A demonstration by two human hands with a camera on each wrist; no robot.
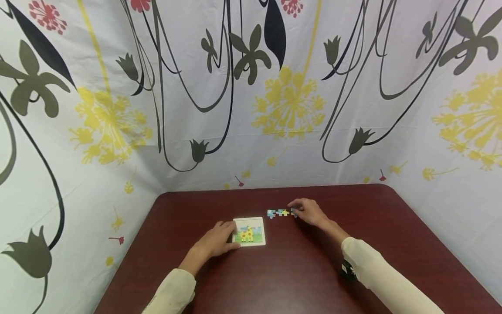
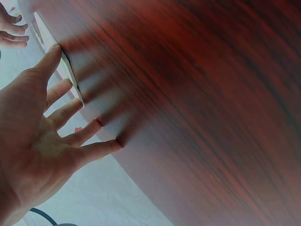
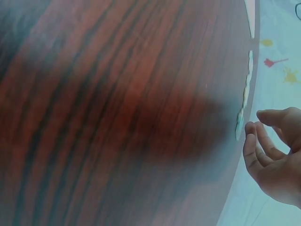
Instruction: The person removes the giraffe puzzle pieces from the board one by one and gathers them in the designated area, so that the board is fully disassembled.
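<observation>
1. Where the work stands: judged from the layout, a giraffe jigsaw is partly filled, and the step in hand seems to be reaching for a loose piece.
2. Puzzle board (image 1: pixel 249 223), one: flat on the table (image 1: pixel 282 266), pale rim, giraffe picture (image 1: pixel 248 236) in the lower part, bare pale strip along the top.
3. Loose pieces, three, in a row beyond the board and to its right: left piece (image 1: pixel 271 213), middle piece (image 1: pixel 283 213), right piece (image 1: pixel 294 213), the last partly covered.
4. Left hand (image 1: pixel 219 239): fingers spread and fairly straight, set about the board's left side, thumb by its near left corner; clamped on nothing.
5. Right hand (image 1: pixel 310 211): over the right piece, fingers bent, thumb apart from them, nothing seen between; whether a fingertip touches the piece cannot be told.
6. Hands: well apart, board by the left, row by the right.
7. Next move, by judgement: pinch one piece by its edges, turn it to match, and lower it into the bare strip while the left hand steadies the board.
</observation>
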